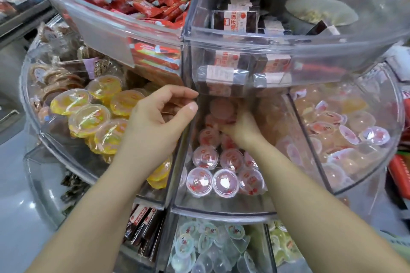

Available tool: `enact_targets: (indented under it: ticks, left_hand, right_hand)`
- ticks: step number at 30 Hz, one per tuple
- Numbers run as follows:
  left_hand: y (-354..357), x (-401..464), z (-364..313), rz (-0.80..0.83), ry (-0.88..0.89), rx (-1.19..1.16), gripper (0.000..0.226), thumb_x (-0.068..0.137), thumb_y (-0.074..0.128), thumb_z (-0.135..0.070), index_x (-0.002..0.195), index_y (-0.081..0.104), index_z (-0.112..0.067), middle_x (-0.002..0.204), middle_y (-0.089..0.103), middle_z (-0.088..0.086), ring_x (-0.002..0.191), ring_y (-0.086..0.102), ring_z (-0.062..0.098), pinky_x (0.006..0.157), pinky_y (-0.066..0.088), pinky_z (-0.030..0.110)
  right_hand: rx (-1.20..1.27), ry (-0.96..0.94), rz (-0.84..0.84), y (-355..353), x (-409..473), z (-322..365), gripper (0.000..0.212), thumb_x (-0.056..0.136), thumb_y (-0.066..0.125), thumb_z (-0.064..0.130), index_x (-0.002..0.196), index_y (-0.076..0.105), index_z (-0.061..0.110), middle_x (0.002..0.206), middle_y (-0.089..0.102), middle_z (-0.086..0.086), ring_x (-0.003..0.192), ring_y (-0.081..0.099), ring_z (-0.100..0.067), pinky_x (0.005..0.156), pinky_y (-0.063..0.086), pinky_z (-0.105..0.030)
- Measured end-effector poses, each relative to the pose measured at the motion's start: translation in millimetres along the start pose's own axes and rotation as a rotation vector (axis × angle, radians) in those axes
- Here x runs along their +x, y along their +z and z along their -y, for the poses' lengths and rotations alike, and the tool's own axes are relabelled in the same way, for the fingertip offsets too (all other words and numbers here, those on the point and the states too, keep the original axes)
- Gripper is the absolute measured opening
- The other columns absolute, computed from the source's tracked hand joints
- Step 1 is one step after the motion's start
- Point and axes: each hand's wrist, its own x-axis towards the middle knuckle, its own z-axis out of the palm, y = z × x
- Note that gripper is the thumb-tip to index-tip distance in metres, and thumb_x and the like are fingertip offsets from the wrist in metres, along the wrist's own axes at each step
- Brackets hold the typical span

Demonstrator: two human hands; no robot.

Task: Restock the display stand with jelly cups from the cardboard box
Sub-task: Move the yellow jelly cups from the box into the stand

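Clear tiers of the round display stand [221, 211] fill your view, with yellow jelly cups [88, 117] in the middle tier's left compartment, pale peach cups [346, 131] in the right one, and red snack packets [155, 4] in the tier above. Your right hand [238, 127] is deep in the centre compartment, fingers curled round a pink jelly cup [221, 108] at the back, with rows of red-lidded jelly cups [213, 170] lying just beneath your wrist toward you. Your left hand [159, 119] hovers with fingers loosely curled, holding nothing, beside the clear divider [184, 150] between the yellow and centre compartments.
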Motion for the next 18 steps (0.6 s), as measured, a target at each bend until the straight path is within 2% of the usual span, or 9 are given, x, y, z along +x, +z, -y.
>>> enact_targets:
  ticks: [1, 4, 7, 10, 12, 15, 18]
  left_hand:
    - [1, 1, 0, 0.000, 0.000, 0.009, 0.014, 0.079, 0.061, -0.026, 0.086, 0.065, -0.036, 0.081, 0.068, -0.012, 0.074, 0.060, 0.000, 0.067, 0.045, 0.005]
    - [0, 1, -1, -0.018, 0.008, 0.007, 0.015, 0.081, 0.062, -0.023, 0.088, 0.065, -0.036, 0.081, 0.068, -0.014, 0.074, 0.060, -0.003, 0.067, 0.044, 0.004]
    - [-4, 1, 0, -0.039, 0.026, 0.012, 0.021, 0.085, 0.063, -0.017, 0.090, 0.065, -0.037, 0.083, 0.068, -0.022, 0.081, 0.062, -0.006, 0.070, 0.044, 0.004]
    - [-7, -2, 1, -0.047, 0.029, 0.013, 0.022, 0.086, 0.062, -0.015, 0.091, 0.065, -0.036, 0.087, 0.069, -0.019, 0.085, 0.063, -0.004, 0.073, 0.045, 0.005]
    - [-9, -3, 1, -0.056, 0.023, 0.005, 0.020, 0.086, 0.062, -0.016, 0.091, 0.065, -0.036, 0.087, 0.069, -0.018, 0.084, 0.063, -0.004, 0.072, 0.044, 0.005]
    - [-11, -4, 2, -0.070, 0.013, -0.013, 0.017, 0.084, 0.062, -0.022, 0.090, 0.066, -0.038, 0.087, 0.069, -0.019, 0.084, 0.063, -0.004, 0.072, 0.044, 0.005]
    - [-9, -6, 3, -0.070, 0.010, -0.016, 0.015, 0.082, 0.061, -0.026, 0.089, 0.066, -0.039, 0.086, 0.069, -0.020, 0.085, 0.063, -0.003, 0.071, 0.044, 0.005]
  right_hand:
    - [0.019, 0.021, -0.007, 3, 2, -3, 0.066, 0.065, 0.084, 0.028, 0.120, 0.052, 0.012, 0.117, 0.065, -0.009, 0.109, 0.061, -0.026, 0.093, 0.050, -0.044]
    - [0.001, 0.052, -0.013, 9, 6, -6, 0.058, 0.065, 0.083, 0.032, 0.115, 0.056, 0.017, 0.114, 0.067, -0.007, 0.105, 0.063, -0.026, 0.092, 0.052, -0.044]
    - [-0.010, 0.071, -0.005, 13, 8, -6, 0.055, 0.067, 0.082, 0.029, 0.114, 0.056, 0.018, 0.112, 0.067, -0.007, 0.103, 0.064, -0.026, 0.092, 0.052, -0.043]
    - [0.039, 0.065, 0.020, 11, 7, -8, 0.053, 0.068, 0.081, 0.022, 0.115, 0.056, 0.019, 0.113, 0.067, -0.006, 0.104, 0.063, -0.023, 0.094, 0.051, -0.043]
    - [0.046, 0.053, 0.049, 10, 7, -9, 0.058, 0.066, 0.081, 0.020, 0.118, 0.054, 0.018, 0.117, 0.064, -0.007, 0.108, 0.061, -0.024, 0.096, 0.049, -0.045]
    - [-0.076, 0.074, 0.012, 17, 7, -5, 0.083, 0.053, 0.089, 0.032, 0.122, 0.048, 0.011, 0.120, 0.061, -0.009, 0.111, 0.059, -0.027, 0.094, 0.049, -0.044]
    - [-0.144, 0.097, -0.075, 21, 8, -1, 0.078, 0.057, 0.086, 0.037, 0.121, 0.050, 0.011, 0.116, 0.065, -0.011, 0.107, 0.061, -0.030, 0.090, 0.051, -0.043]
